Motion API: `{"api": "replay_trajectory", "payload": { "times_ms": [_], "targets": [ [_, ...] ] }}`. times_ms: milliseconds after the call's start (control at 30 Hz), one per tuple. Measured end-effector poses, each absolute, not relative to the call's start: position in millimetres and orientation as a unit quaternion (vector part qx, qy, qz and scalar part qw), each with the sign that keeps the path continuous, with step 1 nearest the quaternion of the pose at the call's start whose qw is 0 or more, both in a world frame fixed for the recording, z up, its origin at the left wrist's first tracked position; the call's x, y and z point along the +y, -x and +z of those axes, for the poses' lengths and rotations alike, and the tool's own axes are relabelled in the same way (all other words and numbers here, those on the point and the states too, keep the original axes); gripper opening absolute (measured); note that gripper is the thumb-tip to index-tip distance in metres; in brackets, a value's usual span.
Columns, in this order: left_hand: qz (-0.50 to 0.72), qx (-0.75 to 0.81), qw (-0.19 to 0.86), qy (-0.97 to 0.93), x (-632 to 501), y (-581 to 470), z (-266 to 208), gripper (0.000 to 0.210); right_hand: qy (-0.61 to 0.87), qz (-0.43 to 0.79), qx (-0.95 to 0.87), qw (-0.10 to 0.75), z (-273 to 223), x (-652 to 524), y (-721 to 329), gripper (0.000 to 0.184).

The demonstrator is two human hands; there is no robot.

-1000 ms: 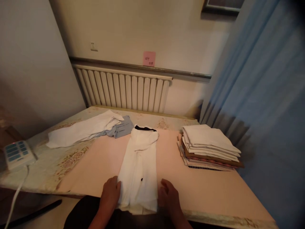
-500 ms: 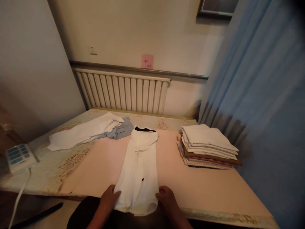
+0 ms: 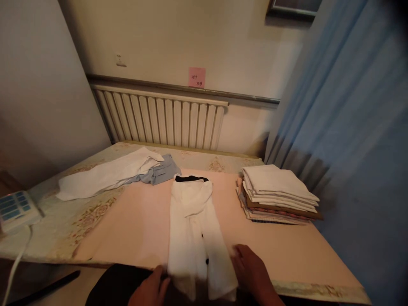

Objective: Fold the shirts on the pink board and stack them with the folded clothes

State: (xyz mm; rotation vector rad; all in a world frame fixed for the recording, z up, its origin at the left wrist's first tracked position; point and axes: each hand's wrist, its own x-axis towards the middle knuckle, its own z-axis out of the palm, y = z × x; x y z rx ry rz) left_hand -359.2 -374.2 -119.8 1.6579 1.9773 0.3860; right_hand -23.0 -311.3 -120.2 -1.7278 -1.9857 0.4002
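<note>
A long white garment (image 3: 186, 229) with a black inner band at its far end and dark buttons lies lengthwise before me on a pink cloth (image 3: 143, 212). Its near end reaches over the table edge, in shadow. Beside its left edge is my left hand (image 3: 151, 287), thumb and forefinger apart; whether it touches the fabric I cannot tell. My right hand (image 3: 253, 272), slightly blurred, is loosely curved just off the right edge, with no cloth visible in its fingers.
A stack of folded clothes (image 3: 280, 191) stands at the right by a blue curtain (image 3: 344, 148). A white garment (image 3: 105, 174) and grey-blue cloth (image 3: 161, 170) lie at the back left. A white power strip (image 3: 19, 210) with a cord sits far left; a radiator (image 3: 159, 119) is behind.
The garment's near end has swung right, and its right part has spread out, showing another button. Both hands have come off their pinch on its edges; the right moved right, the left nearer me.
</note>
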Motion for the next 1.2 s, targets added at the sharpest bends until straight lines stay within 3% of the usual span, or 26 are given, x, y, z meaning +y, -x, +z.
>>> {"api": "replay_trajectory", "payload": {
  "times_ms": [167,367,567,700,867,967,1200],
  "targets": [
    [0.212,0.68,0.092,-0.696,-331,343,-114,0.04,0.524,0.03,-0.801,0.287,-129,-261,70,0.045],
    [0.264,0.548,-0.069,-0.79,-281,318,-147,0.047,0.418,0.021,-0.881,0.222,-152,-239,111,0.062],
    [0.246,0.436,-0.062,-0.863,-231,298,-158,0.054,0.428,0.057,-0.881,0.193,-138,-240,115,0.064],
    [0.209,0.391,-0.059,-0.895,-210,296,-167,0.052,0.411,0.085,-0.874,0.245,-144,-236,110,0.058],
    [0.233,0.346,-0.111,-0.902,-196,300,-190,0.048,0.499,0.234,-0.755,0.355,-147,-189,89,0.024],
    [0.249,0.331,-0.121,-0.902,-189,298,-207,0.041,0.6,0.232,-0.644,0.414,-132,-121,79,0.023],
    [0.307,0.289,-0.239,-0.875,-177,296,-213,0.027,0.579,0.241,-0.648,0.433,-127,17,82,0.03]
  ]
}}
